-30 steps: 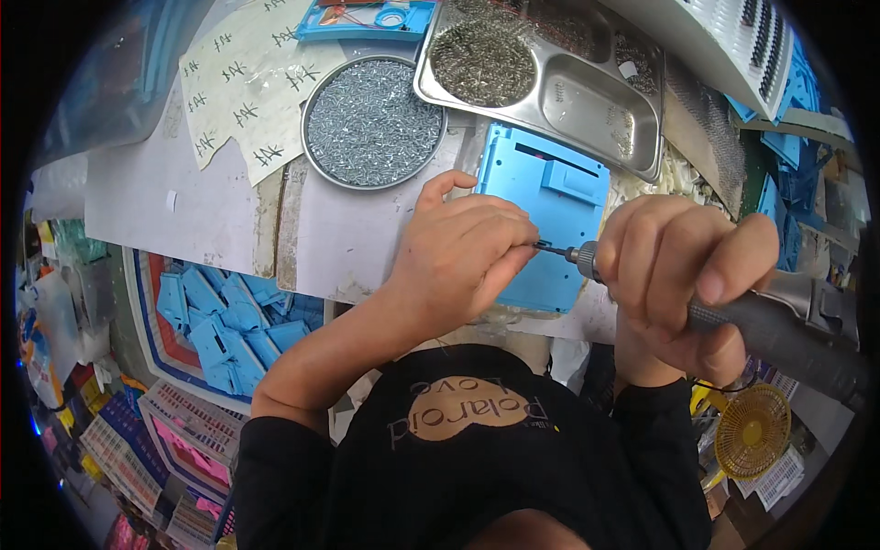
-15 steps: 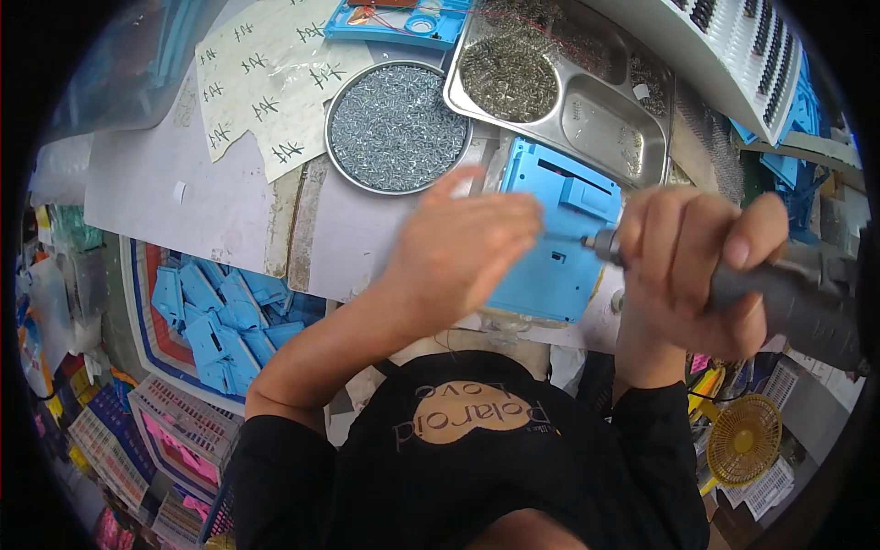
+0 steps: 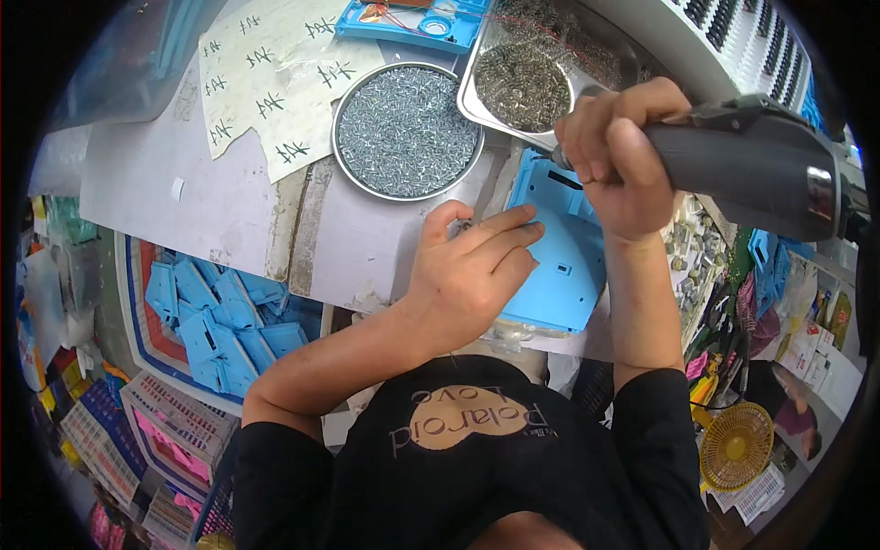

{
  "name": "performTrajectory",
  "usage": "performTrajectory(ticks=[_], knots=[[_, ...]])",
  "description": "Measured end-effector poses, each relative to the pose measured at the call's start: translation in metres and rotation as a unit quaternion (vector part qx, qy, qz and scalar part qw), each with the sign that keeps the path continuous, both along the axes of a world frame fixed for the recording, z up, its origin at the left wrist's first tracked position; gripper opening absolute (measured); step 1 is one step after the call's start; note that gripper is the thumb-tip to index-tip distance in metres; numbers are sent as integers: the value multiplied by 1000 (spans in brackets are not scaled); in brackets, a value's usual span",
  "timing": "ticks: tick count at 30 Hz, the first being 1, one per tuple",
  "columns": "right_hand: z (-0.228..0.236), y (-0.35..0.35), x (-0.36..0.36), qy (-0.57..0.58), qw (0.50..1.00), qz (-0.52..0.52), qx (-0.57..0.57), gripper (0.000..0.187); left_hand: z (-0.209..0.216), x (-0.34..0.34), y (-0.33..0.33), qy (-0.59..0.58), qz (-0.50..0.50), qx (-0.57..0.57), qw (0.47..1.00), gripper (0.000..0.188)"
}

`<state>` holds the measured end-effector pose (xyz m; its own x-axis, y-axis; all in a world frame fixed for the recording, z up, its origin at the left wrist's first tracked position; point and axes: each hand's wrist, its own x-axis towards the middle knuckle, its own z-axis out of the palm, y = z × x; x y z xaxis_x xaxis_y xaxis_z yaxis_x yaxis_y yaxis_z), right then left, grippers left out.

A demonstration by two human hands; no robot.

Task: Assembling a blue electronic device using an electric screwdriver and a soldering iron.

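A blue plastic housing (image 3: 555, 266) with slots and small holes lies on the worktable in front of me. My left hand (image 3: 477, 275) rests at its left side, the outer fingers reaching over its surface. Between the curled thumb and fingers, small grey metal bits show that look like screws (image 3: 465, 224). My right hand (image 3: 628, 156) is wrapped round a dark electric screwdriver (image 3: 742, 165), held nearly level above the housing. Its tip points at the housing's far left corner; whether it touches is hard to tell. A round metal tray of silver screws (image 3: 408, 133) stands just beyond my left hand.
A steel compartment tray (image 3: 469, 101) with metal springs (image 3: 522, 87) stands at the back. Left of it is another blue housing (image 3: 412, 27) with red wires. A bin of blue parts (image 3: 215, 321) sits lower left; a yellow fan (image 3: 736, 446) lower right. A white rack (image 3: 733, 55) rises back right.
My right hand has carried the screwdriver away from me and left, from the housing's middle to its far left corner. My left hand has drawn slightly nearer to me, its fingers spreading over the housing.
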<state>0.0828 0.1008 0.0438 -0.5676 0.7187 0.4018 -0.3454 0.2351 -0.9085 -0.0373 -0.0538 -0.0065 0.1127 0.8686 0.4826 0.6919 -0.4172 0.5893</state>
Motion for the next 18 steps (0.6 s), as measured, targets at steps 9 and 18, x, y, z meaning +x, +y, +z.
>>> performTrajectory(ticks=[9, 18], knots=[[16, 4, 3, 58, 995, 69, -37, 17, 1, 2, 0, 0, 19, -1, 1000, 13], [-8, -15, 10, -21, 1000, 17, -6, 12, 2, 6, -1, -36, 28, 1, 999, 11]])
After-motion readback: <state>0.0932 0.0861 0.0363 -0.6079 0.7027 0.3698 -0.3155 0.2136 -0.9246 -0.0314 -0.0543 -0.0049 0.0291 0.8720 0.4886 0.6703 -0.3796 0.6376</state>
